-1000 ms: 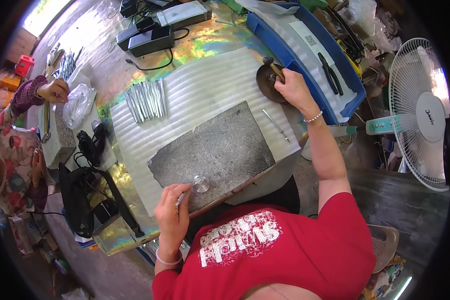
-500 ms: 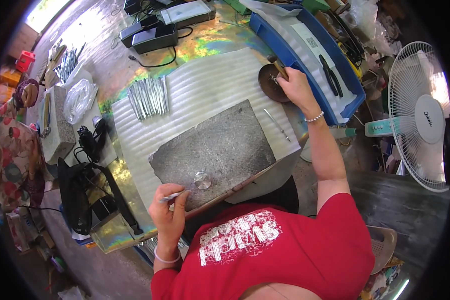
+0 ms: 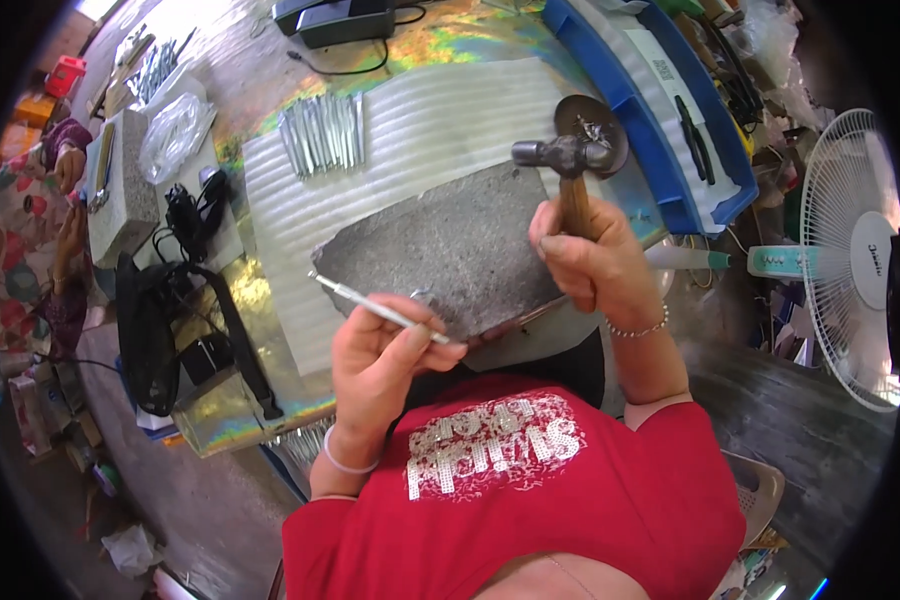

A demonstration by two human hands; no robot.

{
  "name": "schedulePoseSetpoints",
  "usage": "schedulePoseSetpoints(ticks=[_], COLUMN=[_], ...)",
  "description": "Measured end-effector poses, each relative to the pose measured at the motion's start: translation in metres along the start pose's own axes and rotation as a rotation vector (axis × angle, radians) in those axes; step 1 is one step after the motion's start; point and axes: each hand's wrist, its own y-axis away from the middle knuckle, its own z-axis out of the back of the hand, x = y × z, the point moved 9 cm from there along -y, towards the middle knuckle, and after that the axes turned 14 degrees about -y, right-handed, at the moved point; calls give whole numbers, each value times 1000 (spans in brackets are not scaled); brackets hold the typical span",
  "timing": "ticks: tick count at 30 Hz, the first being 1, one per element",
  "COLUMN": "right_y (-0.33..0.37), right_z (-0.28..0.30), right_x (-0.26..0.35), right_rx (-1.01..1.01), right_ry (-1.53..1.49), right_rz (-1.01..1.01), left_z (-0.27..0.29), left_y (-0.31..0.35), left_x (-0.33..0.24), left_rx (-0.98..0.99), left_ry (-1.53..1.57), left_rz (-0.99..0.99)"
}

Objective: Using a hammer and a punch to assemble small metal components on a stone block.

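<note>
The left hand [image 3: 382, 355] grasps a slim silver rod tool [image 3: 355, 297] between thumb and fingers, its narrow tip directed forward and to the left near the left end of the grey stone slab [image 3: 440, 240]. The right hand [image 3: 605, 255] is closed around the wooden handle of the hammer [image 3: 570, 160], the metal head uppermost and partly covering the brown bowl [image 3: 575, 112] in this view. The slab lies on a white foam sheet [image 3: 270, 220] on the tabletop [image 3: 245, 290], with a row of silver strips [image 3: 322, 135] on the sheet beyond it.
</note>
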Motion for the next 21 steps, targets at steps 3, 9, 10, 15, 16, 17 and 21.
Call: schedulePoseSetpoints(ticks=[3, 9, 10, 15, 16, 17, 21], right_y=[6, 12, 13, 17, 18, 19, 21], right_z=[-28, -57, -59, -70, -70, -71, -73], right_x=[-27, -50, -52, -44, -45, -43, -36], right_rx=[68, 64, 68, 73, 71, 86, 88], right_ry=[-158, -276, -276, -152, -151, -115, 31], right_rz=[-93, -114, -121, 24, 24, 54, 113], left_z=[-10, -17, -15, -12, -12, -13, -15], left_y=[-8, -9, -8, -5, -5, -5, -5], left_x=[5, 19, 20, 22, 22, 23, 26], left_rx=[35, 99, 91, 70, 72, 80, 98], left_ry=[137, 414, 414, 484, 485, 512, 559], left_rz=[45, 34, 32, 53, 54, 61, 83])
